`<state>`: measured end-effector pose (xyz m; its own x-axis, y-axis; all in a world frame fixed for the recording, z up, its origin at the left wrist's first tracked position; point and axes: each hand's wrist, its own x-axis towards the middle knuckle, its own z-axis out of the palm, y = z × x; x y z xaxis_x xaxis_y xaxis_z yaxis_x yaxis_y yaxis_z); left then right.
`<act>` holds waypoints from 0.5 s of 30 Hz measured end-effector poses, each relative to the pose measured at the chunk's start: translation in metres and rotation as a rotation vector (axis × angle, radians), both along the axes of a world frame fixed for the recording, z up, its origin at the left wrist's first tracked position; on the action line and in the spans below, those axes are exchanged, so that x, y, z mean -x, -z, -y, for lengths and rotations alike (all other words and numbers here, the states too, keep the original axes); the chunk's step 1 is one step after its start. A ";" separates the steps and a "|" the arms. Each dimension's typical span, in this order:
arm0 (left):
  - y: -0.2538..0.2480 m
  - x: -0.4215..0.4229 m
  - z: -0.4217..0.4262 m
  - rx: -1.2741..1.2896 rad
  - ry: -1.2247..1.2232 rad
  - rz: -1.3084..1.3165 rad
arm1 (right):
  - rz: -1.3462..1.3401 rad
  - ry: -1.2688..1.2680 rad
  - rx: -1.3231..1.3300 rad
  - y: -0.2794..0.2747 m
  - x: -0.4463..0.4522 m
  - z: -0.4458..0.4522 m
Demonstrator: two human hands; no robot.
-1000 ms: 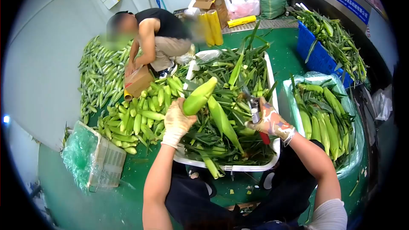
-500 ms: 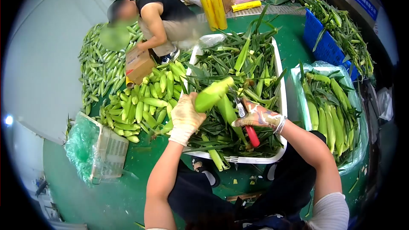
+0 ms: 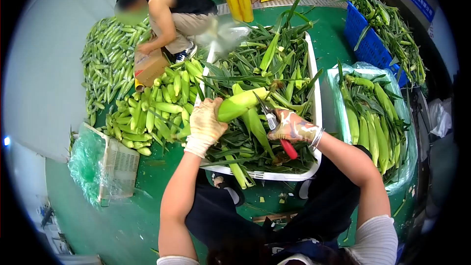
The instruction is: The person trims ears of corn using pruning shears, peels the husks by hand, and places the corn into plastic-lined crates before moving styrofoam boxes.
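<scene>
My left hand (image 3: 205, 123), in a pale glove, is closed round the base of a green corn cob (image 3: 241, 105) whose tip points right. In my right hand (image 3: 293, 128), in a patterned glove, are red-handled shears (image 3: 269, 116), their blades parted near the cob's tip. Both hands are above a white crate (image 3: 317, 103) filled with leaves and husks. A longer unpeeled cob (image 3: 257, 130) lies on the leaves below the held one.
Left of the crate lies a cob pile (image 3: 164, 105). A tipped crate (image 3: 118, 167) with green plastic stands nearer. Another person (image 3: 179, 10) crouches behind a cardboard box (image 3: 148, 67). To the right are a plastic-lined crate of cobs (image 3: 333, 76) and a blue crate (image 3: 365, 41).
The held cob has swung from pointing up and right to nearly level. My right hand has brought the shears left to its tip. The view has shifted slightly.
</scene>
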<state>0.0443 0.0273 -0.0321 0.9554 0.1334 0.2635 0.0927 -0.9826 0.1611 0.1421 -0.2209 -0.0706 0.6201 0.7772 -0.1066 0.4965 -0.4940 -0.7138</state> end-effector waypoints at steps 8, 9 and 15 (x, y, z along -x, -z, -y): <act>-0.003 -0.006 -0.029 -0.146 0.168 0.101 | -0.129 0.271 -0.106 -0.023 -0.004 0.004; -0.012 -0.008 -0.009 -0.115 0.257 0.100 | -0.138 0.217 -0.129 -0.026 -0.001 -0.006; 0.005 -0.023 0.017 0.528 -0.421 0.624 | 0.016 0.297 -0.237 -0.021 0.042 -0.031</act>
